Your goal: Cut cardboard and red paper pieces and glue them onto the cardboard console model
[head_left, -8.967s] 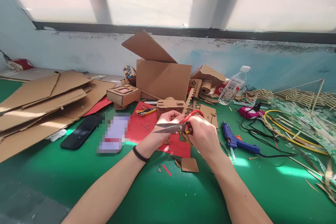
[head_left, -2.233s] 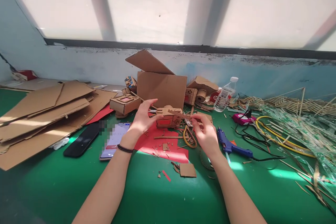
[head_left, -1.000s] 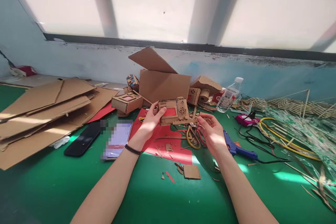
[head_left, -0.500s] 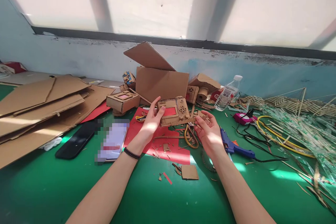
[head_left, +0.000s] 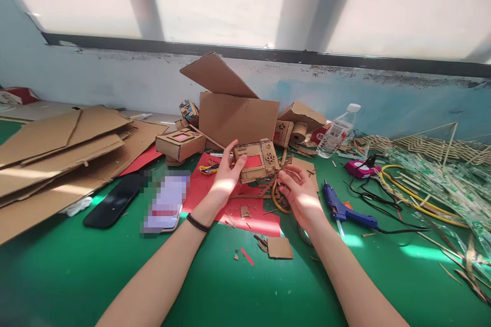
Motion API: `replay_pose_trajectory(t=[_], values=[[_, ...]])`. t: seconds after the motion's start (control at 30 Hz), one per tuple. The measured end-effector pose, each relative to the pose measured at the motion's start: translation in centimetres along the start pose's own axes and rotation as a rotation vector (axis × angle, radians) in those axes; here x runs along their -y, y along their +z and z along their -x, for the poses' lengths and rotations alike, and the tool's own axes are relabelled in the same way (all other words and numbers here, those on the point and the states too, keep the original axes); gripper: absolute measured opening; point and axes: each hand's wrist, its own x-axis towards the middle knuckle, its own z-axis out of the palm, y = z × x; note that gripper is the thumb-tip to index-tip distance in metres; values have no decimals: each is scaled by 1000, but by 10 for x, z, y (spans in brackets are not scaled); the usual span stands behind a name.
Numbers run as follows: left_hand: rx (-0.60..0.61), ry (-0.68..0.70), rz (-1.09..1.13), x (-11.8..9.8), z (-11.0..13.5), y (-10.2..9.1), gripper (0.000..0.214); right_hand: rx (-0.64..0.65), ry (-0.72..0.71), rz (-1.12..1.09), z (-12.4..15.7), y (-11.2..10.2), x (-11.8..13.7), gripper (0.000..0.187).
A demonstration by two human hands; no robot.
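- Streaming in brightly through the window (head_left: 226, 5), glaring nearly white.
- Striking the left hand (head_left: 227, 173), right hand (head_left: 301, 191) and green table (head_left: 245, 294) in bright patches.
- Dimming toward lower left.
- Pixelating over the pale phone (head_left: 169, 202).
- Stretching toward the edges.

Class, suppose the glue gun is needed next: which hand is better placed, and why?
Probably the right hand: it is nearer the blue glue gun, while the left hand holds the cardboard toy.

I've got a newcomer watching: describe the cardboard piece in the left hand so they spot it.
Start at the green table and find the red sheet near its middle. Over that sheet's far part, the left hand grips the cardboard piece. Its window is red with raised rings beside it; the box to its left has a pink window.
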Motion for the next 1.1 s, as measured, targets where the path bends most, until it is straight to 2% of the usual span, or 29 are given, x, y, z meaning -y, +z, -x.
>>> replay_pose_trajectory(t=[0.13,0.37,0.5,0.63,0.77,0.83,0.9,0.97,1.0,1.03,1.1], values=[[11,-5,-1,2,2,3,73,-20,-10,114,1,1,1,52],[9,13,-81,2,1,5,69,-71,-55,156,0,1,4,49],[-72,133,-291,-1,-1,1,60,-84,-71,126,3,5,10,50],[-136,212,-686,-7,3,-5,59,-73,-145,89,11,10,18,48],[-72,209,-912,-11,5,-10,76,-72,-226,128,16,12,21,41],[-48,297,-965,-15,7,-9,79,-68,-267,154,17,12,21,36],[-64,501,-980,-20,14,-4,67,-59,-301,181,17,14,22,32],[-63,716,-920,-25,25,5,42,-44,-324,198,19,16,23,29],[-31,781,-868,-26,31,11,32,-35,-332,200,19,18,23,28],[41,793,-821,-26,37,16,26,-29,-339,200,20,21,24,29],[129,648,-736,-24,45,25,23,-26,-360,202,21,25,24,30]])
